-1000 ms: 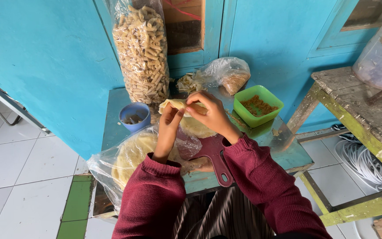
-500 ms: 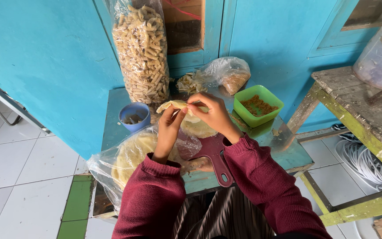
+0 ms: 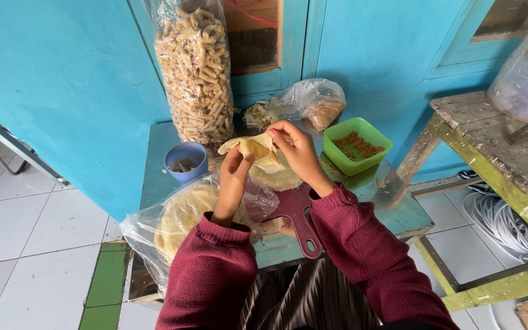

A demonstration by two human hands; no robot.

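left hand (image 3: 234, 172) pinching wrapper (image 3: 255, 150) edge | right hand (image 3: 296, 148) gripping opposite side, lifting it above the stack (image 3: 276, 178) for folding room | green tub (image 3: 357, 145) sitting nearby

The thin wrapper (image 3: 258, 150) is pale yellow, like the stack of wrappers (image 3: 184, 214) inside the clear plastic bag, and both sleeves (image 3: 215, 269) are deep maroon. The bench (image 3: 398, 211) and wall (image 3: 62, 91) are turquoise. A lime-green tub (image 3: 371, 131) holds reddish-brown filling, the small cup (image 3: 184, 160) is blue, and the cutting board (image 3: 297, 214) is dark red.
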